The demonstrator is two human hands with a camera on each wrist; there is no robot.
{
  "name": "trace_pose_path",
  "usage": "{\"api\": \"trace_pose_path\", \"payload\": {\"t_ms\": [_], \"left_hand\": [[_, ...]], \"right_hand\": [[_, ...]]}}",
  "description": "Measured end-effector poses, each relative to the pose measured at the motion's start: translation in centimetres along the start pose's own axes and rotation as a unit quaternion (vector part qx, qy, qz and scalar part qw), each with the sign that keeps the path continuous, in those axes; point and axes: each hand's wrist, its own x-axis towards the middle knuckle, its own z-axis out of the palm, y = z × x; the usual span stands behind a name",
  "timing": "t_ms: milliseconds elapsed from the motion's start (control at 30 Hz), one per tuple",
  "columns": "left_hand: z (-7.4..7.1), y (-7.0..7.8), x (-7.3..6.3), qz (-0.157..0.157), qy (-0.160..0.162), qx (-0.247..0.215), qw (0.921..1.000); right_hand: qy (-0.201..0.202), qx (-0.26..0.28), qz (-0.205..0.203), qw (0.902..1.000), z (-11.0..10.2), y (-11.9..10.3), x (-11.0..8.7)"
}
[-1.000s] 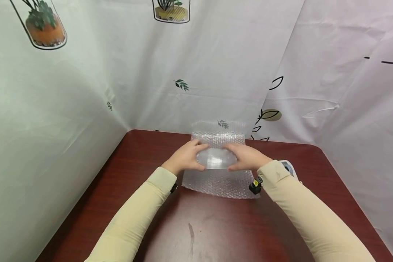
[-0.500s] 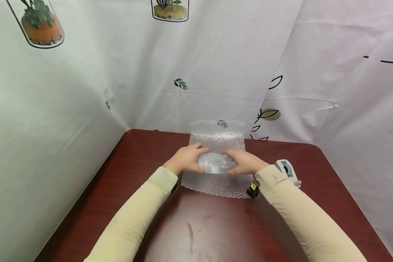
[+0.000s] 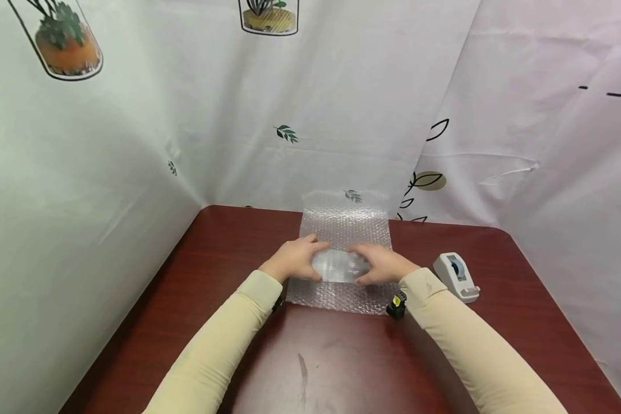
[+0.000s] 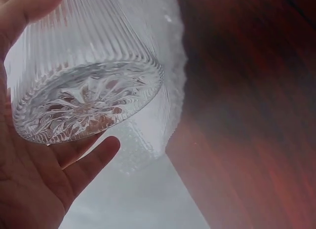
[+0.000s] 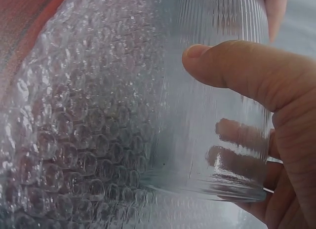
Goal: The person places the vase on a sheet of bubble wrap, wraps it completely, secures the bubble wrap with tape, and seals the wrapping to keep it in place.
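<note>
A clear ribbed drinking glass [image 3: 337,265] lies on its side above a sheet of bubble wrap [image 3: 341,294]. My left hand [image 3: 296,259] holds the end with the base, its thumb on the near side. In the left wrist view, the glass [image 4: 89,98] shows a starburst pattern on its base, and the left hand [image 4: 37,174] curves around it. My right hand [image 3: 382,263] grips the other end. Seen from the right wrist, thumb and fingers of the right hand [image 5: 291,100] wrap the glass [image 5: 207,110], close to the bubble wrap [image 5: 84,120]. Whether the glass touches the wrap I cannot tell.
A white tape dispenser [image 3: 456,277] stands to the right of the bubble wrap on the dark red table [image 3: 310,356]. The wrap's far end rises against the white patterned curtain [image 3: 341,103] at the table's back edge. More curtain encloses both sides.
Both hands have brought the glass toward me over the bubble wrap. The right forearm has shifted, so the tape dispenser shows whole.
</note>
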Motion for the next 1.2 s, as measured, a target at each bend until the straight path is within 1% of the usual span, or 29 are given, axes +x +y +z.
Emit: {"api": "trace_pose_path", "payload": {"t_ms": [100,200,367,533,633,733,867,967,1033,1200], "left_hand": [[0.5,0.0,-0.1,-0.010,-0.001,-0.006,0.9999],[0.8,0.0,-0.3,-0.018,-0.001,-0.016,0.9997],[1.3,0.0,-0.4,-0.016,0.006,-0.043,0.9989],[1.0,0.2,-0.7,-0.035,0.004,-0.075,0.9966],[0.8,0.5,-0.9,-0.048,0.009,-0.086,0.9951],[0.9,0.7,-1.1,-0.048,0.016,-0.075,0.9959],[1.1,0.9,-1.3,-0.037,0.023,-0.043,0.9981],[1.3,1.2,-1.3,-0.029,0.017,-0.019,0.9992],[1.3,1.3,-1.3,-0.027,0.007,-0.004,0.9996],[0.7,1.8,-1.4,-0.024,-0.003,0.034,0.9991]], "right_hand": [[-0.003,-0.008,-0.001,1.0000,0.3,0.1,0.1],[-0.001,-0.005,-0.003,1.0000,0.6,0.2,0.0],[0.001,0.009,0.009,0.9999,1.0,0.1,-0.2],[0.008,0.011,0.025,0.9996,1.6,-0.1,-0.3],[0.015,-0.003,0.030,0.9994,2.0,-0.7,-0.4],[0.020,-0.027,0.037,0.9988,2.4,-1.2,-0.6],[0.017,-0.068,0.050,0.9963,2.8,-1.9,-1.0],[0.011,-0.095,0.060,0.9937,2.8,-2.4,-1.3],[0.007,-0.108,0.062,0.9922,2.8,-2.6,-1.6],[0.013,-0.128,0.055,0.9902,2.6,-3.0,-1.9]]}}
